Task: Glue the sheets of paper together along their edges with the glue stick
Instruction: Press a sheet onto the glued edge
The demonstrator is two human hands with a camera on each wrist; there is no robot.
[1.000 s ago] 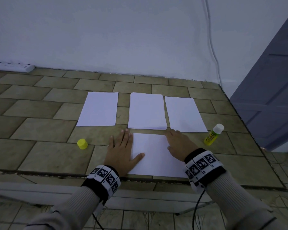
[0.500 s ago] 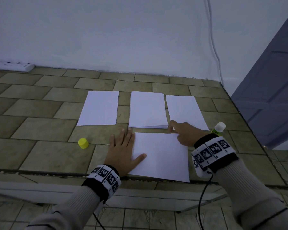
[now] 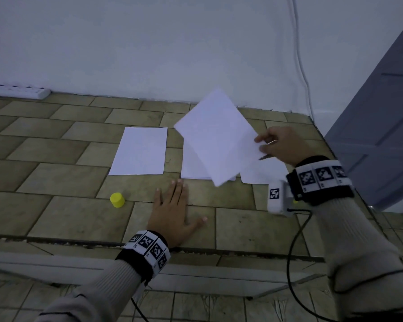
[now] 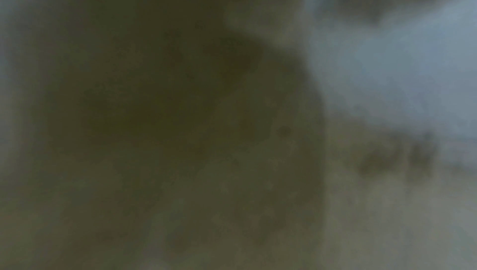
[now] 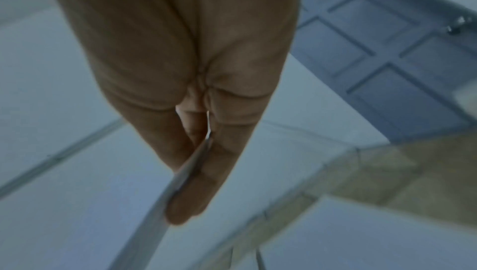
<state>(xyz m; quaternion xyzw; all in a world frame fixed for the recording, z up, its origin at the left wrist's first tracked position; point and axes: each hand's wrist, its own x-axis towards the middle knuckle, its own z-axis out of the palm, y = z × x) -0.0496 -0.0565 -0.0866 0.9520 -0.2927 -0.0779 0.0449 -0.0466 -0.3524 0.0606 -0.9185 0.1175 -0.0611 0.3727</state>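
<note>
My right hand (image 3: pixel 280 145) pinches one sheet (image 3: pixel 216 138) by its edge, tilted in the air above the stack (image 3: pixel 191 166). I judge it could flop, crease or slip, since only fingertips grip it. My left hand (image 3: pixel 175 212) lies flat and relaxed on the tiled floor (image 3: pixel 56 147), in front of the stack. Another sheet (image 3: pixel 140 151) lies left of the stack; a yellow cap (image 3: pixel 117 200) sits nearer, front-left. I cannot see the glue stick.
</note>
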